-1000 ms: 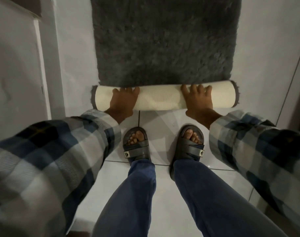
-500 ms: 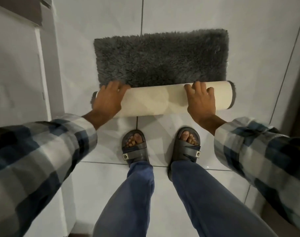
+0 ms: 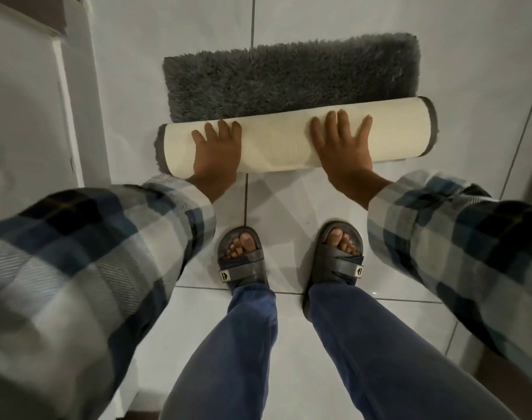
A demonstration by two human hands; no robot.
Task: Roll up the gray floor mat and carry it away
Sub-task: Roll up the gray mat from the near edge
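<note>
Item 1. Slide sandals, dark moulded rubber with a strap each, worn on both feet. Planted on the tile floor on the near side of the fingers, apparently to brace the stoop.

Item 2. Plaid sleeves, soft woven check in blue, grey and white, reaching forward to the wrists.

Item 3. Left hand and right hand. Both laid palm-down on the roll, fingers spread apart and flat, pressing rather than clasping. Set towards opposite ends, likely so the roll advances evenly.

Item 4. Gray floor mat, partly rolled. Under the fingers: a firm cylinder showing cream backing, fine-textured and matte, with a dark bound edge at each end. Just beyond the fingertips: the unrolled remainder, a shaggy charcoal pile lying flat on the floor, touching the roll. Judged roughly half wound; carrying not yet begun.

Item 5. Floor, glossy pale tile with dark grout lines.

Item 6. White panelled door or frame, left of the left fingers; which of the two is unclear.
</note>
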